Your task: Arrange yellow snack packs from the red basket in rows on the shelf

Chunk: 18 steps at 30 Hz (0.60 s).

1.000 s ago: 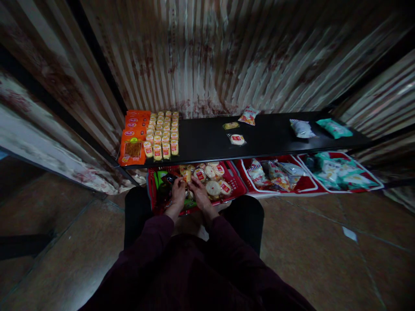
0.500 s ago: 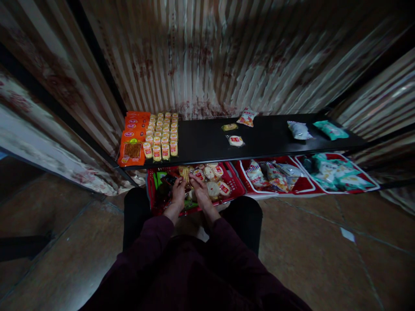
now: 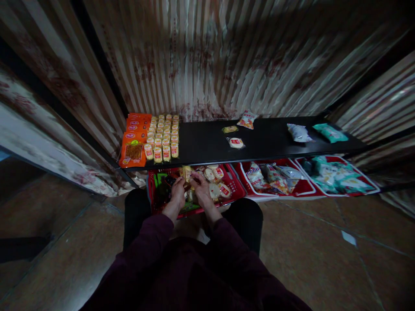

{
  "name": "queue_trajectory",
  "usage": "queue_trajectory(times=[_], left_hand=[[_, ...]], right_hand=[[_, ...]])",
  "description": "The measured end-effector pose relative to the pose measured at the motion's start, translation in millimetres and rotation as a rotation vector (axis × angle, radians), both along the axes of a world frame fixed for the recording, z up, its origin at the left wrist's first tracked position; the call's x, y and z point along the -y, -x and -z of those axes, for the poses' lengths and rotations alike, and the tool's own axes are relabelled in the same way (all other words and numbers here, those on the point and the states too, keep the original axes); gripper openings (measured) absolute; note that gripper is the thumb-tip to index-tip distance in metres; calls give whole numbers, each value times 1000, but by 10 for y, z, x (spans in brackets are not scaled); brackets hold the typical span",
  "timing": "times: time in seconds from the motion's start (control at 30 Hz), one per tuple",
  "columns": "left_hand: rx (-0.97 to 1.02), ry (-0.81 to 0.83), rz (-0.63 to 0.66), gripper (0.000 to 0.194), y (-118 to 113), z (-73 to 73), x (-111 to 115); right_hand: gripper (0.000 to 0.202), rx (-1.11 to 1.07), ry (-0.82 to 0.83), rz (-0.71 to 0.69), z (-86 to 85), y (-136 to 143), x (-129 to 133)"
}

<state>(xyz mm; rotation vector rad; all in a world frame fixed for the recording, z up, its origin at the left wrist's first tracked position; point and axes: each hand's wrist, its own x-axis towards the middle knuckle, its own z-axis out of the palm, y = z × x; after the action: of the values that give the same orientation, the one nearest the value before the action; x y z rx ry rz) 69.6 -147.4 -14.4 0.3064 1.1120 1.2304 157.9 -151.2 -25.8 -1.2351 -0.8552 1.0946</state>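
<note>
Packet (image 3: 186, 171) | left hand (image 3: 177, 191), right hand (image 3: 202, 191): each grip apparently pinching it | lower end hidden

Both forearms (image 3: 151, 235) stretched forward, converging, dark sleeves ending near wrists. Left hand (image 3: 177, 191), right hand (image 3: 202, 191) low, side by side, fingers (image 3: 196, 176) bent inward, fingertips close together; exact grip unclear. Knees (image 3: 248, 214) parted.

Labels (image 3: 130, 135) on the packets (image 3: 132, 151), apparently all illegible.
</note>
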Motion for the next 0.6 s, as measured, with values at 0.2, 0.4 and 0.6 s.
queue_trajectory(times=[0.2, 0.4, 0.6], left_hand=[[10, -35, 3, 22, 14, -63, -14], [88, -31, -10, 18, -26, -85, -30], [121, -18, -10, 19, -53, -39, -81]], right_hand=[[40, 89, -28, 5, -68, 4, -8], [37, 206, -40, 25, -113, -13, -31], [37, 223, -74, 51, -126, -24, -35]])
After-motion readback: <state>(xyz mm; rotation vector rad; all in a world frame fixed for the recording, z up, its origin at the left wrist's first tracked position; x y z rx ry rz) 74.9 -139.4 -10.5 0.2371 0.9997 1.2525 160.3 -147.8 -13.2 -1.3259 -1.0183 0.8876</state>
